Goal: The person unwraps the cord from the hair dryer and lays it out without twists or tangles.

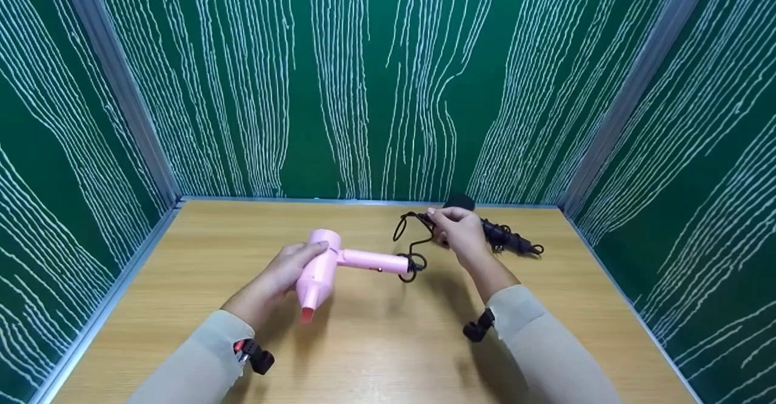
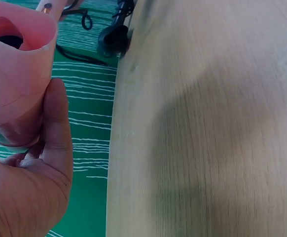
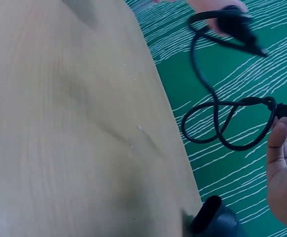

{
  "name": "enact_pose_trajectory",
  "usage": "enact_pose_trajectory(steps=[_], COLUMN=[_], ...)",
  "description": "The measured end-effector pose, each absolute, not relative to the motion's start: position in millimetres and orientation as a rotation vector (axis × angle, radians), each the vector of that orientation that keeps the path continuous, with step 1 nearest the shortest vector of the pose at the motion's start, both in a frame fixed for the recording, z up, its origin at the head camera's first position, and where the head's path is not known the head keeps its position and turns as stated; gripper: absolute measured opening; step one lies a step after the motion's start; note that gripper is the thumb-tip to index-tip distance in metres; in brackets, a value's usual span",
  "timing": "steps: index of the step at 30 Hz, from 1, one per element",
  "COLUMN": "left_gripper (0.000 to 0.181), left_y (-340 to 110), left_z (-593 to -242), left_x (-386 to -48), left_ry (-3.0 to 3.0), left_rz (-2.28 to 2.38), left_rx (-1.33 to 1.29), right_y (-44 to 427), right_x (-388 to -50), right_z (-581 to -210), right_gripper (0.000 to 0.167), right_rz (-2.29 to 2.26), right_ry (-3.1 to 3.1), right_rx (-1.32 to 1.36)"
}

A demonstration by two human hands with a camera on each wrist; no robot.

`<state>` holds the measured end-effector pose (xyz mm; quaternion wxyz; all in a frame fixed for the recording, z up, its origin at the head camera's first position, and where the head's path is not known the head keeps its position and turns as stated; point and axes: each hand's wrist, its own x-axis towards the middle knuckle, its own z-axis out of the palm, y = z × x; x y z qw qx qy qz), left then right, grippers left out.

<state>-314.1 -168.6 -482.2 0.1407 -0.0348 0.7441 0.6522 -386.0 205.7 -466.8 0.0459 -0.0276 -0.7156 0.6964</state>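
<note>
My left hand (image 1: 282,273) grips a pink hair dryer (image 1: 318,270) around its barrel, thumb on top. The dryer is held above the table, its flat nozzle pointing toward me and its handle to the right. From the handle's end runs a black cord (image 3: 232,147), looped and partly twisted. My right hand (image 1: 461,234) pinches the cord's plug end (image 3: 285,111) between thumb and fingers. Just behind that hand lies a black hair dryer (image 1: 512,240), its own cord wound around the handle. The right hand partly hides it in the head view.
The wooden table (image 1: 388,343) has a grey metal edge. Green walls (image 1: 376,88) with white wavy lines stand at the back and both sides, joined by grey corner posts (image 1: 630,88). The black dryer lies near the back right edge.
</note>
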Motion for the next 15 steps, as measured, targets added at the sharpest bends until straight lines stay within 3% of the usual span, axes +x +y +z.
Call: enact_pose_trajectory(steps=[15], left_gripper=[0.090], left_y=[-165.8], left_z=[-483.8], left_x=[-311.3], left_ry=[2.347], left_rz=[1.699], left_rx=[-0.127], right_y=[209.0], right_x=[-384.4], right_z=[-435.4], right_gripper=[0.024], right_rz=[2.085], right_ry=[-2.172], right_rx=[-0.017])
